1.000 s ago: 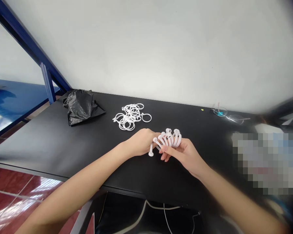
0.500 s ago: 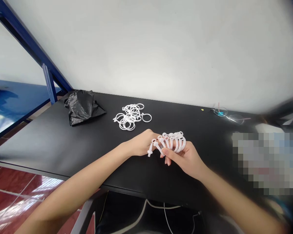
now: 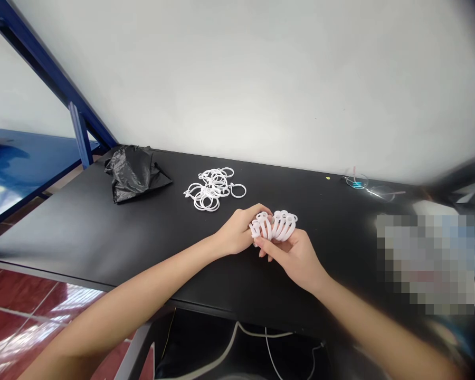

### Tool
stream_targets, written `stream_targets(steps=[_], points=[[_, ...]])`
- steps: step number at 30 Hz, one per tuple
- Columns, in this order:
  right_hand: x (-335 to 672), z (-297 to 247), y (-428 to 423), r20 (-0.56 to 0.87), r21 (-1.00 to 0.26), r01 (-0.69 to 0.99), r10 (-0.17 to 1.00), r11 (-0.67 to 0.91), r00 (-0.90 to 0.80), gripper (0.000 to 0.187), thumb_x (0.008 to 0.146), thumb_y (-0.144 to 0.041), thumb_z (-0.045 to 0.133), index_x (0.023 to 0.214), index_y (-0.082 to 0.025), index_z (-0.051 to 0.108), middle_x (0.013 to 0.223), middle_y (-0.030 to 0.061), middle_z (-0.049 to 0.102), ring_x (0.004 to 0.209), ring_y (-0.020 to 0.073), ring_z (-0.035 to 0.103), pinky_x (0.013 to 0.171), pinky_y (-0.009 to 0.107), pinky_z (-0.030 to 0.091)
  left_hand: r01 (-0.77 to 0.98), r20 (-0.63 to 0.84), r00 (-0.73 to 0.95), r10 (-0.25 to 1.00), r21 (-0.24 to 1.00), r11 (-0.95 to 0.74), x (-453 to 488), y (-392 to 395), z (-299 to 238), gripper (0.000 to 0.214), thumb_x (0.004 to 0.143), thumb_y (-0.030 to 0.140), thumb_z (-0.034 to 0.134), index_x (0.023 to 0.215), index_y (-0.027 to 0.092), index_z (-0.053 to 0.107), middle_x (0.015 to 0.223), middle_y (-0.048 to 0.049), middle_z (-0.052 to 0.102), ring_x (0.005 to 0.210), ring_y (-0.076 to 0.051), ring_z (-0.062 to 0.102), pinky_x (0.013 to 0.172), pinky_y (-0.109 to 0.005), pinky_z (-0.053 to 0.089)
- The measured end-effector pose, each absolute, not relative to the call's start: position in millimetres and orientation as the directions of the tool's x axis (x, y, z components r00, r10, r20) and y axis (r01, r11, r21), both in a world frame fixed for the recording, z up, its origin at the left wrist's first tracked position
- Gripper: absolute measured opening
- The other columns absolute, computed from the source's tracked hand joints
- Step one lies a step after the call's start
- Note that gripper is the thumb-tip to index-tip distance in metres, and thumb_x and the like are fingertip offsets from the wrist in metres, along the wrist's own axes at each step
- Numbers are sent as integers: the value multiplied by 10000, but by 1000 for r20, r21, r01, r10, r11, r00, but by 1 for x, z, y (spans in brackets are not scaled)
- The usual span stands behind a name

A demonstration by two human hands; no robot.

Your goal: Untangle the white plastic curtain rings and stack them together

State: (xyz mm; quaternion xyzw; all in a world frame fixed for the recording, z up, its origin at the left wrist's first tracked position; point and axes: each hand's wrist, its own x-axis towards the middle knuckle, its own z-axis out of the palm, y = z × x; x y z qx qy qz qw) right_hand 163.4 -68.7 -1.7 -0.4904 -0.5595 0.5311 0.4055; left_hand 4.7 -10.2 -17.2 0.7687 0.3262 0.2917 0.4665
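Note:
Between my two hands sits a bunch of several white plastic curtain rings (image 3: 284, 226), each with a small eyelet that points up. My right hand (image 3: 298, 259) grips the bunch from the right, its thumb lying across the front. From the left, my left hand (image 3: 239, 230) closes on the same bunch, with some of its fingers hidden behind the rings. Both hands are held over the near part of the black table (image 3: 150, 240). Beyond them a loose pile of similar white rings (image 3: 211, 190) lies on the tabletop.
A crumpled black plastic bag (image 3: 133, 174) lies at the back left. A pair of glasses (image 3: 358, 181) rests at the back right, near a blurred-out patch (image 3: 427, 258). Blue metal framing (image 3: 55, 68) rises at the left. Cables (image 3: 231, 343) hang below the front edge.
The rings in my hands have been drawn together; the one that hung apart at the left is now with the bunch. My left hand has shifted slightly right and closer to my right hand.

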Motion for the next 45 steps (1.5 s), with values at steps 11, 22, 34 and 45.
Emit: stream_targets(steps=[11, 22, 34, 45], points=[[178, 5, -54, -201, -974, -47, 943, -220, -266, 315, 820, -441, 707, 732, -140, 674, 659, 5, 593, 527, 93, 539, 471, 232, 502, 605, 214, 741, 636, 198, -771, -6, 0, -15, 329, 1005, 250, 285, 804, 153, 527, 658, -28, 591, 490, -131, 510, 464, -246, 232], [180, 6, -56, -51, -999, 25, 979, -47, -195, 337, 793, -449, 729, 634, -157, 674, 710, 46, 668, 635, 164, 639, 666, 341, 597, 458, 206, 731, 651, 559, -691, -13, 9, -10, 350, 1015, 339, 332, 748, 178, 491, 620, 17, 524, 524, -109, 466, 542, -235, 304], [186, 0, -34, -101, -988, -113, 995, -103, -27, 288, 728, -410, 808, 826, -146, 744, 825, 64, 710, 709, 159, 649, 731, 347, 587, 461, 448, 541, 712, 550, -696, -29, 21, -1, 327, 967, 390, 417, 728, 183, 498, 544, 43, 465, 499, -100, 441, 545, -228, 323], [126, 10, 46, 83, -920, 339, 943, 197, -323, 270, 726, -407, 746, 716, -141, 700, 671, 60, 709, 609, 191, 658, 567, 308, 531, 499, 360, -322, 876, 851, -166, -93, 88, -20, 294, 928, 308, 355, 818, 179, 595, 888, -61, 692, 896, -192, 638, 836, -280, 475]])
